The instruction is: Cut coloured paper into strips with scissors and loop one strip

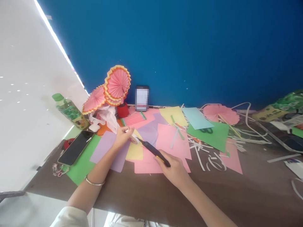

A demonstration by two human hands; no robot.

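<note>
A: We hold a black utility knife (155, 153) in our right hand (174, 170), fingers clenched round its handle, the tip pointing toward our left hand (122, 136).

B: And our left-hand fingers pinch a small roll of tape (134, 139), lifted just over the yellow sheet (135, 150) and the purple sheet (111, 150). The blade end meets the roll right beside those fingers.

A: That worries us. We judge that a slip of the blade along the roll could catch a fingertip, since the fingers sit so near the tip.

B: The roll is small and held in the air, so it could twist in our pinch. The papers underneath could also be nicked if the knife drops low.

A: The phone (75, 147) lies on the green sheet (83, 164) near our left forearm; a sweep of the elbow might push it toward the edge.

B: The brown tabletop (213, 195) is crowded: pink sheets (165, 138), white paper strips (205, 157), scissors (206, 130) on another green sheet, a pack of pencils (133, 119).

A: At the back stand pink paper fans (117, 82), a red cup (122, 110) and a green-capped bottle (69, 110). A deep blue wall (189, 47) rises behind, with a white wall to our left.
</note>
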